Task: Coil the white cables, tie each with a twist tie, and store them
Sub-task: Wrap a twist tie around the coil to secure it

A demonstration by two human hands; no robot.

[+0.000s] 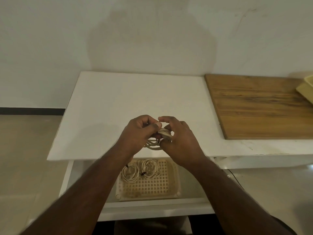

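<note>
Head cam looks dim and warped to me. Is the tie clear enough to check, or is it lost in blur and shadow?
Head view: dim, warm light; the table edges bow from wide-angle distortion. The coiled cable reads soft between the left hand and right hand; only a dark speck of twist tie shows, too small to check.

Both hands meet above the front of the table (105, 99), left hand (137, 133) and right hand (179, 138) holding a coiled cable (165, 134) between them. Wooden board (259, 107) lies right of them on the counter. Below, in the open drawer (152, 205), a basket (150, 187) holds two tied coils (130, 171) side by side at its back left.
</note>
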